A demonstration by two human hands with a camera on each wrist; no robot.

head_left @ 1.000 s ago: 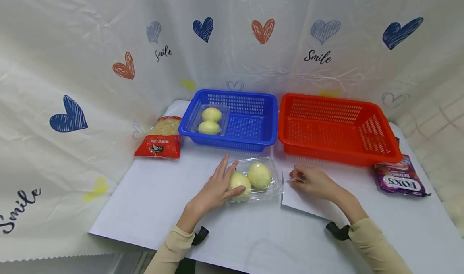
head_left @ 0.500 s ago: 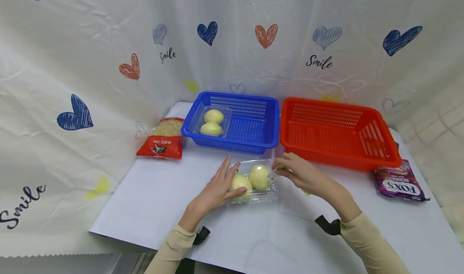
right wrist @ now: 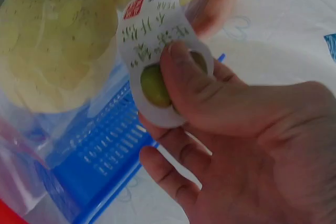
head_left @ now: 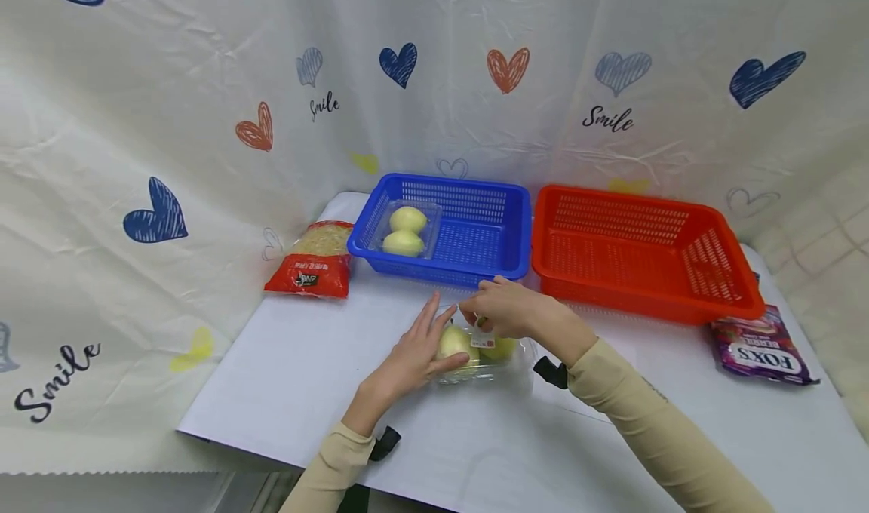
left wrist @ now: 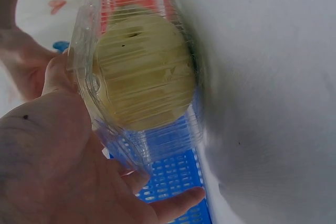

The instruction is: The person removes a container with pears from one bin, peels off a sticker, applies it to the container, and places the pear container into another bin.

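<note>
A clear plastic clamshell box [head_left: 468, 375] holding two pale yellow pears [head_left: 453, 342] lies on the table. My left hand [head_left: 414, 354] rests with spread, straight fingers over its left end, thumb along the near side of the lid. Over the lid, my right hand [head_left: 505, 309] pinches a white paper label [right wrist: 152, 40] between thumb and fingers. The label carries green writing, a red stamp and a printed green pear; in the head view it hangs in front of the pears. The ribbed end of the box surrounds one pear [left wrist: 144, 72] in the left wrist view.
Behind the box stands a blue basket [head_left: 441, 270] with another two-pear clamshell [head_left: 434, 230] in it. A red basket [head_left: 652, 313] is to its right. A red bag of noodle-like food [head_left: 312, 264] lies left, a purple Fox's bag [head_left: 763, 351] right.
My right hand has moved left from the table beside the box to above its lid, carrying the label. The left hand has stayed on the box. The head view has shifted slightly.
</note>
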